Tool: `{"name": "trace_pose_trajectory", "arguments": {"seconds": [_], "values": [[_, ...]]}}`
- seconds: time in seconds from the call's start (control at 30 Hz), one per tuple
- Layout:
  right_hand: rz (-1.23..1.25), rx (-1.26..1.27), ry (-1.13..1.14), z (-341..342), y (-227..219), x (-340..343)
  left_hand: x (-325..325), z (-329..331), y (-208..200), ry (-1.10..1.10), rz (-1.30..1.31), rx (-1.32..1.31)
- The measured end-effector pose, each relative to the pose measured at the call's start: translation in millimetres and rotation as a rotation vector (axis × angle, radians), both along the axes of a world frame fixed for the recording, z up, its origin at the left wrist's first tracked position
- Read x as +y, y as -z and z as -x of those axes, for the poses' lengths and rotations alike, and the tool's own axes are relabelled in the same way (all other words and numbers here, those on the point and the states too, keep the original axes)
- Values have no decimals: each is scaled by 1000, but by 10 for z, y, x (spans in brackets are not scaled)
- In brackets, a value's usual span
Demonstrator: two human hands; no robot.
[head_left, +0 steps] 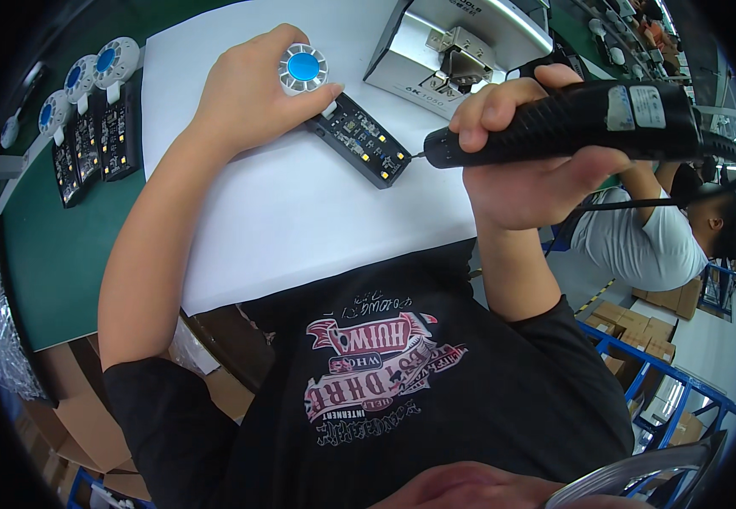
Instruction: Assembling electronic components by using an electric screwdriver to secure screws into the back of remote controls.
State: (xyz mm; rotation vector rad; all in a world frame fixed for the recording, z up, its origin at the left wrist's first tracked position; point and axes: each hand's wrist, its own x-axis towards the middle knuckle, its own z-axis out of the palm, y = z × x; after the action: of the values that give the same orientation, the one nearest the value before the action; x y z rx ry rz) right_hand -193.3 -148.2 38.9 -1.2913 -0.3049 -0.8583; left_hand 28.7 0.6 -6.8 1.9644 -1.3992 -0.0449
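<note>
My left hand (245, 89) is closed around a round white ribbed disc (303, 67) with a blue centre. A white connector joins it to a black rectangular circuit board module (364, 140), which lies slanted on the white sheet, its yellow-and-black components facing up. In my right hand (521, 182) is a black electric screwdriver (571, 123), held level with its cable trailing off to the right. Its thin bit (420, 155) points left and meets the module's right end; whether it sits in a screw cannot be made out.
A silver screw feeder (461, 64) stands beyond my right hand. Several similar modules (114, 127) with white discs lie at the left on the green mat (46, 246). White sheet (300, 229) covers the work area. Another person (648, 229) sits at right, near cartons (631, 327) and a blue rack.
</note>
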Motion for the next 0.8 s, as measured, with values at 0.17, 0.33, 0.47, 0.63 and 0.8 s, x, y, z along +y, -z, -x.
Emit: {"name": "trace_pose_trajectory", "arguments": {"seconds": [0.17, 0.33, 0.47, 0.63, 0.8], "values": [[-14, 39, 16, -36, 16, -15, -10, -23, 19, 6, -6, -6], [93, 196, 191, -62, -51, 126, -5, -44, 15, 9, -15, 17], [167, 285, 134, -127, -73, 105, -7, -57, 14, 35, 22, 50], [163, 229, 84, -135, -53, 88, -15, -85, 28, 37, 44, 29], [112, 89, 186, -103, -327, 15, 27, -62, -8, 32, -7, 22]]}}
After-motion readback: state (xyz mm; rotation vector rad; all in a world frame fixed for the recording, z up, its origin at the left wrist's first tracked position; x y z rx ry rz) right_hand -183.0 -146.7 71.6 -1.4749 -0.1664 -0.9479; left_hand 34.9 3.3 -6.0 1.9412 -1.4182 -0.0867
